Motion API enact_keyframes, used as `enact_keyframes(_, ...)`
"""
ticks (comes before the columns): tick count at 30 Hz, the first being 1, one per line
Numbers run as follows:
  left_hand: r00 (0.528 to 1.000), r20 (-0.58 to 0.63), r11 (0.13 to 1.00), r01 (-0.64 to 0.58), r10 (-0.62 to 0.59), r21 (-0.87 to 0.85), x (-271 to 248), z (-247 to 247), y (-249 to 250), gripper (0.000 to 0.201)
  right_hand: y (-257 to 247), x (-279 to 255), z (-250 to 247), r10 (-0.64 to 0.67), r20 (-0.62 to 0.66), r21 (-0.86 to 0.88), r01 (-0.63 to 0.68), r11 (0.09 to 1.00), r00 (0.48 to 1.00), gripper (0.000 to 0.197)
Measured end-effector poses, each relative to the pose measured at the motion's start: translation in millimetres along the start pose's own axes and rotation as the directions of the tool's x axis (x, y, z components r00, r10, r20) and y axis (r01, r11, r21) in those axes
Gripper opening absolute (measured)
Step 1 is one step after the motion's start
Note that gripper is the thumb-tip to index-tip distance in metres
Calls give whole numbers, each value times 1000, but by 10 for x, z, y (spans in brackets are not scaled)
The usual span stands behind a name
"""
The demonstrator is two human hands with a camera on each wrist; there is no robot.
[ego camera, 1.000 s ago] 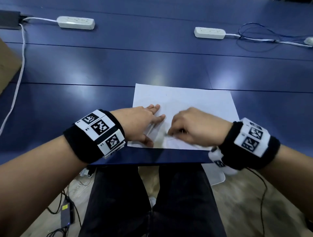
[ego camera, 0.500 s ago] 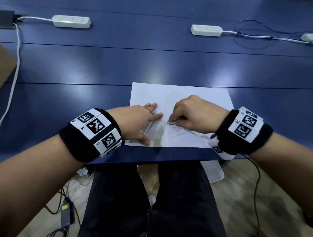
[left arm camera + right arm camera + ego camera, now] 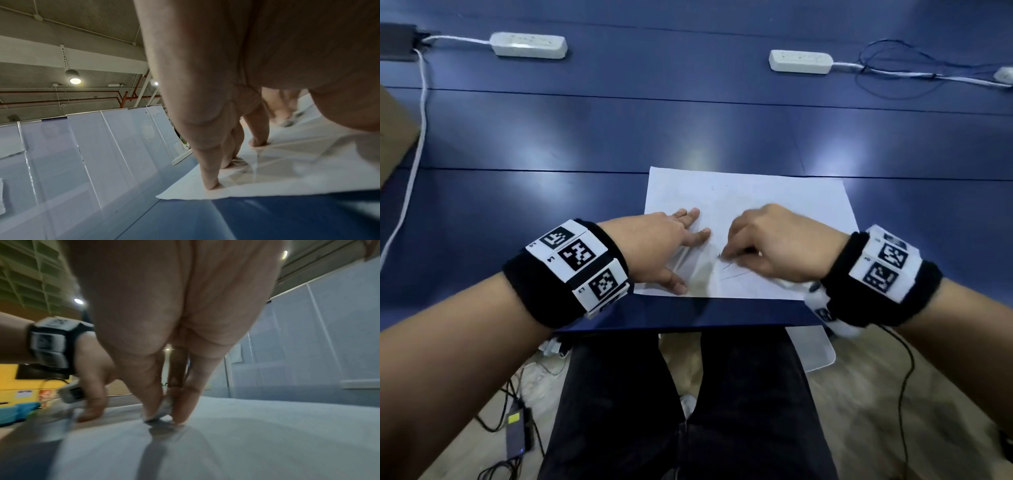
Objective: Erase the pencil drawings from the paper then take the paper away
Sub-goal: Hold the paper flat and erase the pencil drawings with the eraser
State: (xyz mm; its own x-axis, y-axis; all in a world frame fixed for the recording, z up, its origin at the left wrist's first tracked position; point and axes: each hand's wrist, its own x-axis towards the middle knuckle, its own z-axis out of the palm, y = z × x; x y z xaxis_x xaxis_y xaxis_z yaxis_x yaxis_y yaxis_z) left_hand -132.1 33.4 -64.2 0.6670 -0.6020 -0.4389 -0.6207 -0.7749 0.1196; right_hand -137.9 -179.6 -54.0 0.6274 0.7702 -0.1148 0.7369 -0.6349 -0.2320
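The white rectangular sheet of paper (image 3: 750, 202) lies flat at the near edge of the dark blue counter (image 3: 585, 130), faint pencil lines (image 3: 732, 270) showing near its near edge. The left hand (image 3: 661, 246) presses the sheet's left part with fingers spread and straight; the right hand (image 3: 774, 243) pinches a small grey-white eraser (image 3: 162, 408) between thumb and fingers, its tip on the paper. Against half a second ago, the right hand sits slightly nearer and the left hand is unchanged.

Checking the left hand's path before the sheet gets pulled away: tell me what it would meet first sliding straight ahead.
Only bare paper lies ahead of the left hand, then blue table; probably nothing else.
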Motion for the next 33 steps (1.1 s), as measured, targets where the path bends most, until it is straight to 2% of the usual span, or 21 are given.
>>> enact_keyframes(2,1000,2,1000,-6,6,8,0,-3,-9,100,-149,-146,46,-74,67,69,70,995,995,19)
enact_keyframes(5,1000,9,1000,-7,7,17,-7,-8,-11,100,-131,-162,55,-72,81,99,64,993,994,18)
enact_keyframes(8,1000,13,1000,-4,4,8,-3,-2,-6,100,87,24,-35,48,-28,22,-47,999,998,19)
enact_keyframes(10,1000,20,1000,-1,1,12,-6,-2,-7,101,148,72,-74,92,-35,-2,-92,996,995,21)
enact_keyframes(14,1000,20,1000,-2,2,25,-3,0,-13,101,-75,-117,14,-70,70,63,66,996,995,18)
enact_keyframes(16,1000,28,1000,-1,1,28,1,2,-7,101,-114,-175,19,-78,139,106,64,992,987,18)
enact_keyframes(22,999,40,1000,9,-9,16,-6,-13,6,105,160,85,-98,59,25,15,-59,998,998,18)
enact_keyframes(27,999,40,999,-1,-1,38,1,-3,5,104,-105,-131,3,-102,122,72,93,993,987,17)
enact_keyframes(29,999,44,999,-7,5,43,0,-7,0,104,-61,-117,1,-80,105,66,73,995,991,19)
enact_keyframes(33,999,41,1000,4,-5,22,-1,-8,0,106,178,38,-76,80,10,3,-80,997,997,21)
